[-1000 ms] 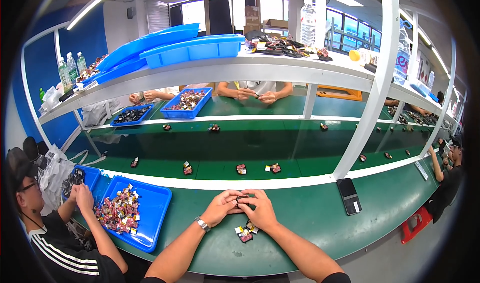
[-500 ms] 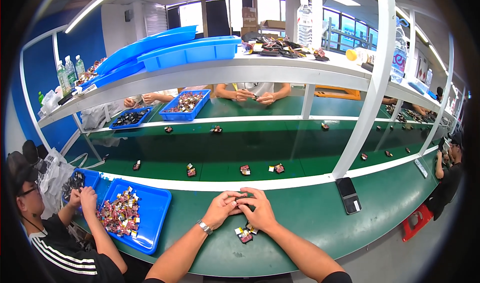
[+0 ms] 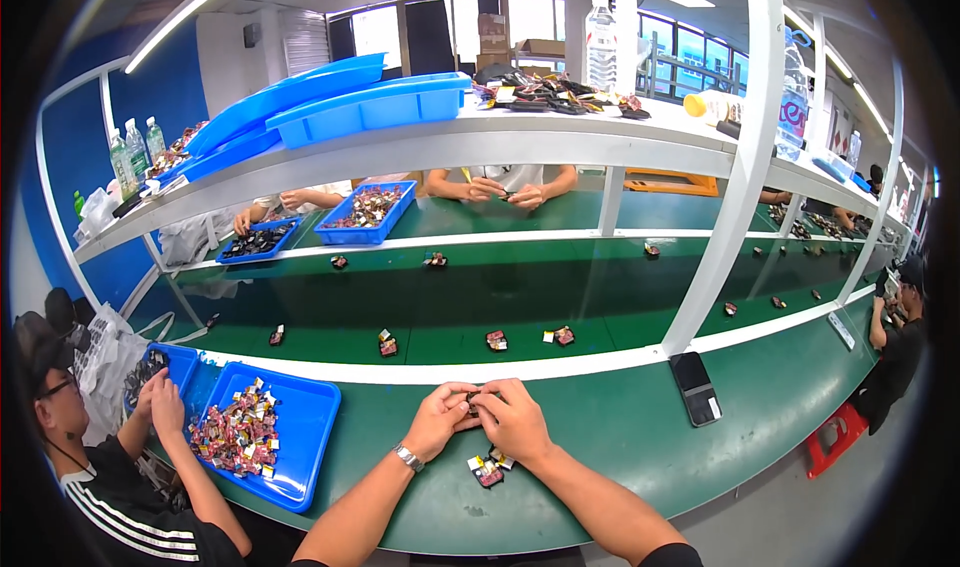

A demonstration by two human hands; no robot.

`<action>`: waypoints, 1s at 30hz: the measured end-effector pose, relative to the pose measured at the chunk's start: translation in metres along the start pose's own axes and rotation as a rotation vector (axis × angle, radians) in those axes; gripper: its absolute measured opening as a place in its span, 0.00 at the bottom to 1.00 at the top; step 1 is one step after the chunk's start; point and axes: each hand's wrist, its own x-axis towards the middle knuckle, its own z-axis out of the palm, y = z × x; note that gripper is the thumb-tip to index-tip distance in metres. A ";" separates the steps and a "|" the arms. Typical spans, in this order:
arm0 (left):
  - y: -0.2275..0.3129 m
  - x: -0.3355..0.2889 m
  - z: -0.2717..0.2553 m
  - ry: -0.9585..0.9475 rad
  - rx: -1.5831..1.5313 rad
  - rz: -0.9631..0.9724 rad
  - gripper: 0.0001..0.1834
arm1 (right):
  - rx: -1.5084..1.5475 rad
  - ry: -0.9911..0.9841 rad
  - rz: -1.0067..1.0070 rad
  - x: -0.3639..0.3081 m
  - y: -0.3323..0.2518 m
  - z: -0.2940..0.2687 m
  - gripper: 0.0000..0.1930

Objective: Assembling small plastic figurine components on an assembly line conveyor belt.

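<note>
My left hand [image 3: 436, 423], with a metal watch at its wrist, is closed around one side of a small dark part [image 3: 472, 403]. From the other side, my right hand [image 3: 514, 419] pinches the same part, fingertips meeting over the green worktable [image 3: 600, 437]. The fingers cover most of it, so its exact kind does not show. Just below my hands lies a small cluster of red-and-black electronic pieces with white and yellow tags [image 3: 488, 469].
A blue tray [image 3: 318, 437] of similar tagged pieces stands left, beside a co-worker [image 3: 130, 497]. A black phone-like device [image 3: 696, 391] lies to the right. Beyond a white rail, spaced pieces [image 3: 497, 340] rest on a green belt. A white shelf post [image 3: 722, 197] rises at right.
Pieces on the belt have shifted slightly right. My fingers have regrouped around the small part, still held between both hands. Across the belt, a person's hand has moved to a tray of black parts.
</note>
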 end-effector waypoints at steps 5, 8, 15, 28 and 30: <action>0.000 0.001 -0.001 -0.012 0.002 0.010 0.13 | -0.046 -0.037 -0.044 0.000 -0.002 -0.004 0.11; -0.001 0.002 -0.002 -0.014 -0.008 0.006 0.13 | -0.105 -0.053 -0.072 0.000 -0.001 -0.003 0.12; -0.004 0.003 -0.002 -0.001 0.004 0.021 0.13 | -0.155 -0.038 -0.076 -0.003 -0.001 0.003 0.12; -0.010 0.003 -0.004 0.022 0.057 0.039 0.13 | -0.145 0.046 -0.056 0.000 -0.006 0.001 0.05; -0.010 0.003 -0.004 0.024 0.052 0.035 0.13 | -0.136 0.057 -0.065 -0.001 -0.005 0.003 0.03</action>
